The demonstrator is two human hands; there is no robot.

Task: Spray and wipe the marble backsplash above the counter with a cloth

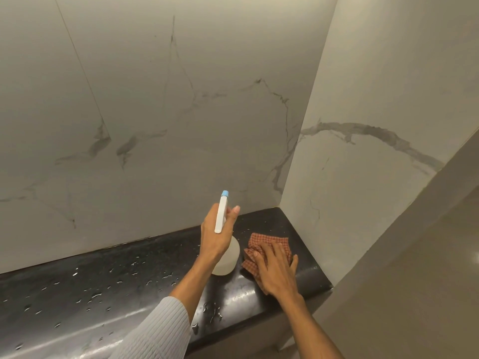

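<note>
Nearest the camera, a grey ribbed sleeve (158,330) covers the left forearm, which reaches forward over the glossy black stone table (77,288), its surface dotted with water droplets (96,296) from its front edge towards the wall. The left hand (216,234) has its grip clamped around the neck of a translucent white plastic spray bottle (228,257) with a white trigger head and pale blue nozzle tip; the bottle is tilted so the nozzle aims up and forward at the wall, and one finger stretches out beside the head, which suggests the hand is set to squeeze the trigger. Whether the bottle's base rests on the table or is lifted just clear of it cannot be told. Just to the right, near the table's far right corner, the right hand (276,268) lies flat with its fingers spread, pressing down on a crumpled red-and-cream checked cloth (267,246) lying on the table; its grip is apart, not closed on the fabric, probably keeping the cloth ready for wiping. Beyond both hands rises the white marble backsplash with grey veining (155,125), meeting a side marble panel (363,151) at the corner. The spraying step appears to be in hand, and no wiping of the wall has yet begun.
</note>
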